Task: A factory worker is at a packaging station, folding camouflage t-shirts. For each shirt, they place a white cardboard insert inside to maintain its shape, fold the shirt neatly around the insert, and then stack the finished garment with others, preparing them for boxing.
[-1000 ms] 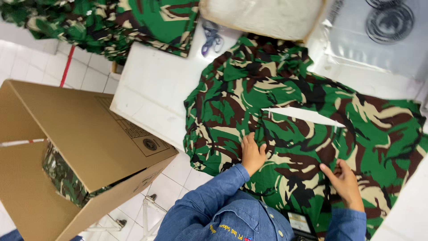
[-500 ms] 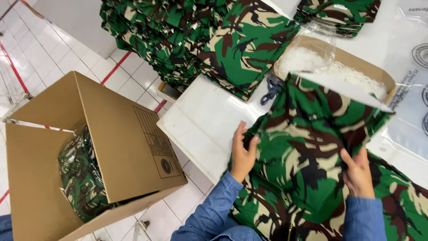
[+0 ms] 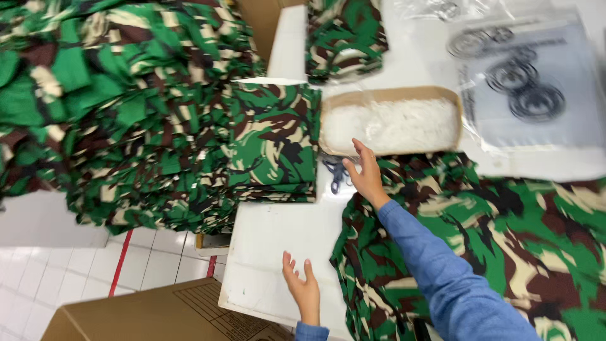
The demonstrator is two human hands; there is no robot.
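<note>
Left hand (image 3: 302, 287): flat over the white table (image 3: 265, 252), fingers spread, holding nothing. Right hand (image 3: 366, 173): arm extended, fingers open and empty, just above the camouflage garment (image 3: 480, 252), near the shallow cardboard tray (image 3: 391, 96) and scissors (image 3: 338, 173).

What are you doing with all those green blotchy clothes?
A person in blue sleeves is working at a white table. The right hand reaches forward, open, over the edge of a spread-out camouflage garment, close to a shallow cardboard tray of white stuff. The left hand rests open on the bare table. A folded camouflage stack sits beside a big pile, and a cardboard box stands below.
</note>
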